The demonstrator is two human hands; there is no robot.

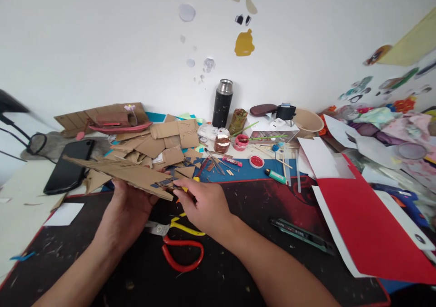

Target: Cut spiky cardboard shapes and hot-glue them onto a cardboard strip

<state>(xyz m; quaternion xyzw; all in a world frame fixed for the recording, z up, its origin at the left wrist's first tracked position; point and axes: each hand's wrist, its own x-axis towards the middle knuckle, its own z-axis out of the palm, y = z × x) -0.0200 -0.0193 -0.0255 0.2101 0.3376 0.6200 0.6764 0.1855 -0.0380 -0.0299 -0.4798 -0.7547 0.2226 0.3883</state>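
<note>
My left hand (127, 211) grips a flat, tilted piece of cardboard (126, 173) from below, thumb at its near edge. At the cardboard's right end, where the edge looks torn and notched, my right hand (204, 205) pinches with thumb and forefinger. Exactly what small bit lies between those fingertips is hard to make out. Beneath the hands, scissors with red handles (184, 255) lie on the dark mat (231, 270). Yellow-handled pliers or cutters (187, 229) lie beside them, partly hidden.
Cardboard scraps (163, 139) pile up behind my hands, near a black phone (70, 166) and a pink model boat (119, 126). A black flask (223, 102) stands by the wall, with paint jars (241, 142) nearby. To the right lie a utility knife (301, 235) and red paper (368, 220).
</note>
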